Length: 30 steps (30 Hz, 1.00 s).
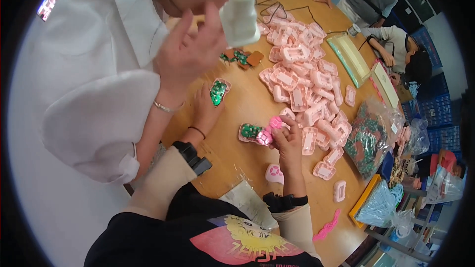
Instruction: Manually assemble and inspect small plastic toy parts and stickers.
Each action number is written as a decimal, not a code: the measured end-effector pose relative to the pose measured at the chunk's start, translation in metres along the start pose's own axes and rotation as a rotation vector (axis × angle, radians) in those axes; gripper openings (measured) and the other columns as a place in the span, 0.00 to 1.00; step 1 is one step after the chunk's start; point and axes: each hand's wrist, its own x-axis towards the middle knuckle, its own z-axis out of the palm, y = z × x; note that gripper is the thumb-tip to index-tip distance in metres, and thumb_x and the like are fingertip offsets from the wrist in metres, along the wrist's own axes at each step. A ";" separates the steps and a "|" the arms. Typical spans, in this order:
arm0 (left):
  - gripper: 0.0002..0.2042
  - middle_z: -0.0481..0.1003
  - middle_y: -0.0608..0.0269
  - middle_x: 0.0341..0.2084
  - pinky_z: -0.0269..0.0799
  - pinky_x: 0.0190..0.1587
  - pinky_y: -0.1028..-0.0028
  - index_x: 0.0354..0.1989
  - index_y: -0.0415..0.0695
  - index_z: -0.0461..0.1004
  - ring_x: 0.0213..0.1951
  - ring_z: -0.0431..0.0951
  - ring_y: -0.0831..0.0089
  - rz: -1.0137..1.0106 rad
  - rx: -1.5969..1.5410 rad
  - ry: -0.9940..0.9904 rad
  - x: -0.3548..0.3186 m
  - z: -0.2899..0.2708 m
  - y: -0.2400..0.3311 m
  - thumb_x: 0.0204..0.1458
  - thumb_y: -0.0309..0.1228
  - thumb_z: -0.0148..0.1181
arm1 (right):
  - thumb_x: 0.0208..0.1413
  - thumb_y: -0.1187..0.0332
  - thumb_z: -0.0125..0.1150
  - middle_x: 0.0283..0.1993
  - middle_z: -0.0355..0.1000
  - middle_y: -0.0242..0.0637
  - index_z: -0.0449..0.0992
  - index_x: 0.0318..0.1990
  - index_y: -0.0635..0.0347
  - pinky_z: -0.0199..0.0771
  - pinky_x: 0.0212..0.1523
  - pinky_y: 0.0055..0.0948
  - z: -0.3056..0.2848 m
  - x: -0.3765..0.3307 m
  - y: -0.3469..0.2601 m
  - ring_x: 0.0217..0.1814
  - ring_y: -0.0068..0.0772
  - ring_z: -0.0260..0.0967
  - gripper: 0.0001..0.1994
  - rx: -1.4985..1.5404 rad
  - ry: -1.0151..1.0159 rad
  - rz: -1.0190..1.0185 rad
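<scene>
My left hand (204, 111) is closed round a pink plastic shell with a green circuit board (217, 92) in it; some fingers are hidden beneath. My right hand (288, 143) pinches a bright pink button pad (275, 122) between thumb and fingers. Just left of that hand, a second pink shell with a green board (250, 131) lies on the table, and a shiny pink button piece (264, 138) overlaps its right end. Nearer to me, a pale pink cover with darker pink buttons (275, 173) lies by my right wrist.
A large heap of pink shells (302, 79) covers the table (232, 160) beyond my right hand. A bag of green boards (367, 143) and a yellow tray (363, 201) stand at right. A co-worker's hand (193, 49) hovers at left beside a white hanging object (241, 15).
</scene>
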 end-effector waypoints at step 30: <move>0.13 0.72 0.63 0.33 0.72 0.34 0.81 0.46 0.37 0.68 0.32 0.73 0.80 -0.365 -1.047 -0.496 -0.075 -0.071 -0.025 0.51 0.23 0.56 | 0.50 0.76 0.60 0.38 0.74 0.37 0.69 0.51 0.64 0.70 0.41 0.22 0.063 0.053 0.038 0.40 0.23 0.70 0.19 -0.538 -0.625 -0.024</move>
